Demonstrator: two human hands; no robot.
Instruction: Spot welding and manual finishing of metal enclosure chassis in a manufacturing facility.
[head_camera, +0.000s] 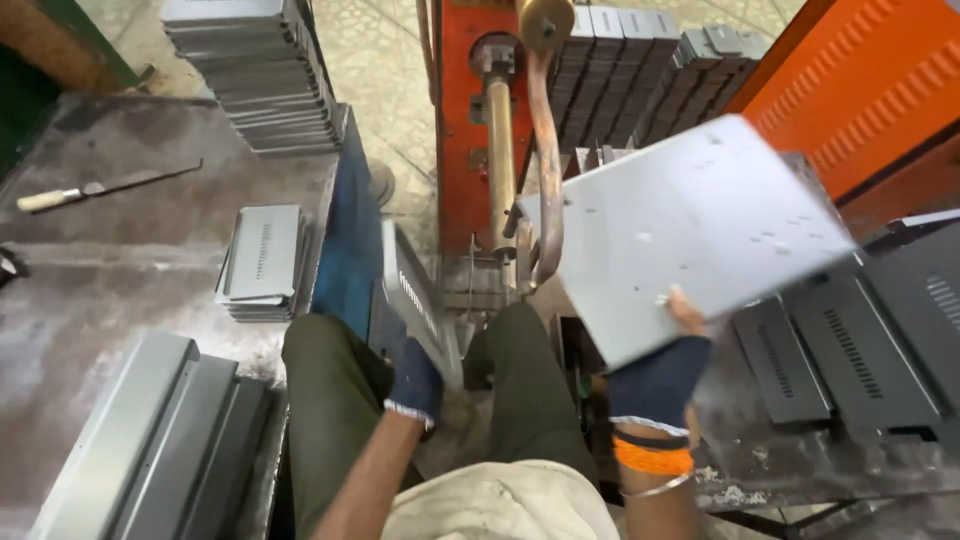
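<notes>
Head view: right hand (662, 375) grips steel panel (690, 225); left hand (415, 378) grips slotted bracket (412, 298).

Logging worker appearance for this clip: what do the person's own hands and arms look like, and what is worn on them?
Both hands wear dark navy fabric gloves with pale edging at the cuff: the left hand and the right hand. The right glove leaves the fingertips bare. Forearms are bare, without sleeves. The right wrist carries a black band, an orange thread wrap and a thin metal bangle.

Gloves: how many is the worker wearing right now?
2. A dark glove covers the left hand, which grips a slotted metal strip; another covers the right hand, which holds the large grey sheet-metal panel by its lower edge.
</notes>
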